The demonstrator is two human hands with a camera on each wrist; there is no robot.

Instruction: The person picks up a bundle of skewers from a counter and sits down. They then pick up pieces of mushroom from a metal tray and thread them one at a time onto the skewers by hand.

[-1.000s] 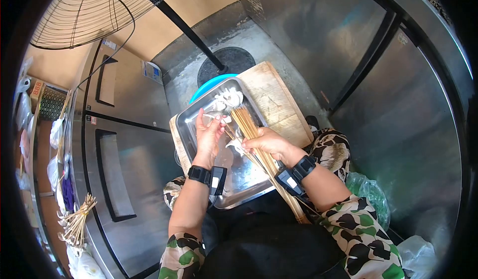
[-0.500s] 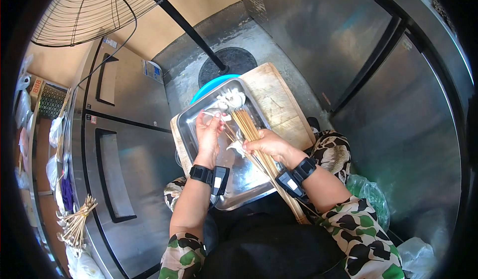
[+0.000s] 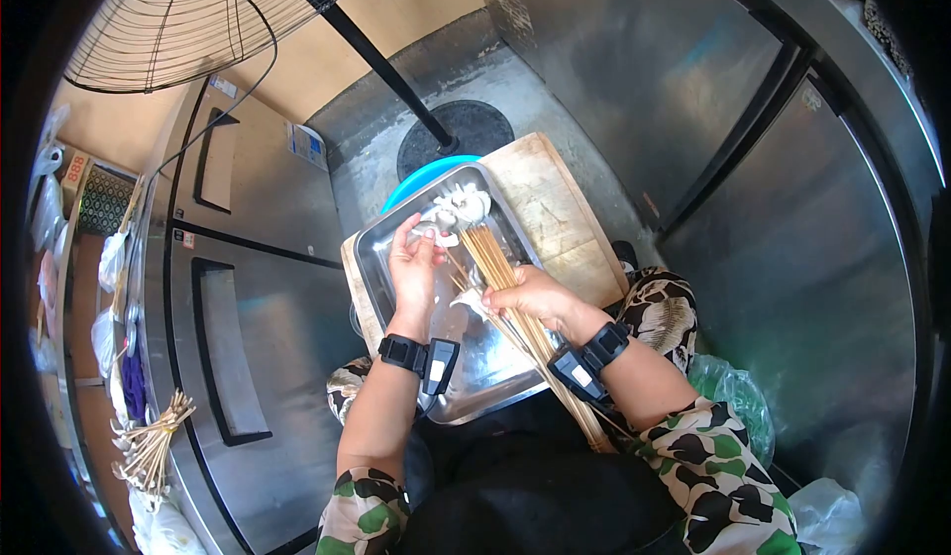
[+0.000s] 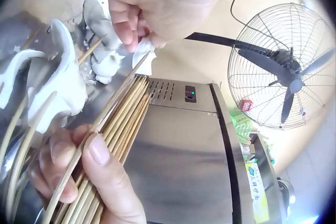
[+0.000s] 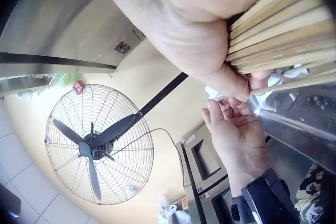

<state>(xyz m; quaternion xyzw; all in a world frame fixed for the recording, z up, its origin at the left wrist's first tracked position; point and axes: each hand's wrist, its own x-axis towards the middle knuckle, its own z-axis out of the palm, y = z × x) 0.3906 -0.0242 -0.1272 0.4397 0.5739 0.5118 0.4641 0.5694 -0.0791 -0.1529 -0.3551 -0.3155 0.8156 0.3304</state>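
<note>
My right hand [image 3: 538,296] grips a thick bundle of wooden skewers [image 3: 492,259] over the metal tray [image 3: 443,415]. One skewer stands apart from the bundle, its tip at a white piece [image 4: 144,56] that my left hand [image 3: 413,267] pinches between thumb and fingers, in the left wrist view. Other skewers carrying a white piece [image 4: 63,90] hang beside the bundle, also on the right hand's side. More white pieces [image 3: 464,203] lie at the far end of the tray. In the right wrist view the left hand [image 5: 239,137] is palm up below the skewers.
The tray rests on a wooden board [image 3: 548,199], with a blue basin [image 3: 428,174] behind it. A fan stand [image 3: 389,72] rises beyond. Steel cabinets [image 3: 267,307] flank both sides. Skewers with pieces on them [image 3: 157,446] lie at the left; a green plastic bag [image 3: 735,397] sits at the right.
The head view has shifted slightly, so the tray appears a little lower. Both hands keep their holds, with little visible movement between them.
</note>
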